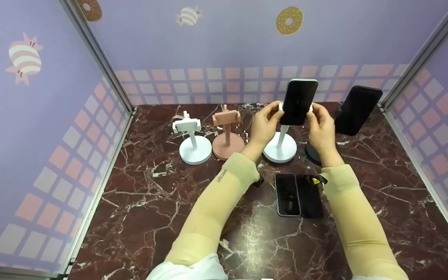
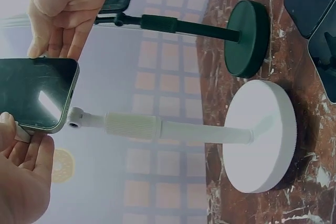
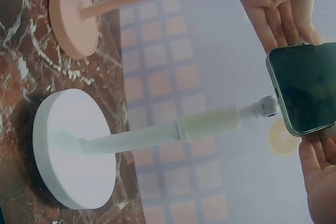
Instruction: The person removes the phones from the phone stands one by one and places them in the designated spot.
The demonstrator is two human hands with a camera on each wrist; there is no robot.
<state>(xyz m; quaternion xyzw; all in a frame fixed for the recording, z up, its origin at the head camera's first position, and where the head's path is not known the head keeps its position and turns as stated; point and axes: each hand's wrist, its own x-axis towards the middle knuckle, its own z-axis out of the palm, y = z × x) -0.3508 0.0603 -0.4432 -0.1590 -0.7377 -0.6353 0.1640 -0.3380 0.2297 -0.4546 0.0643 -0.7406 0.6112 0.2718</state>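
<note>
A dark-screened phone [image 1: 300, 101] with a pale edge stands upright at the head of a white phone stand [image 1: 280, 149]. At the phone's left side my left hand [image 1: 265, 123] pinches the white clamp of the stand between thumb and fingers. My right hand [image 1: 322, 126] pinches the clamp's other end on the right side. In the left wrist view the phone [image 2: 37, 93] sits between both hands, a white clamp tip showing by the lower thumb. The right wrist view shows the stand's ribbed neck [image 3: 210, 124] reaching up behind the phone; most of the clamp is hidden.
To the left stand another white stand [image 1: 195, 149] and a pink stand [image 1: 228, 146], both without phones. A dark stand [image 2: 247, 38] at the right bears a black phone [image 1: 358, 111]. Two phones, one silver-edged [image 1: 287, 194], one black [image 1: 311, 202], lie on the marble-patterned table.
</note>
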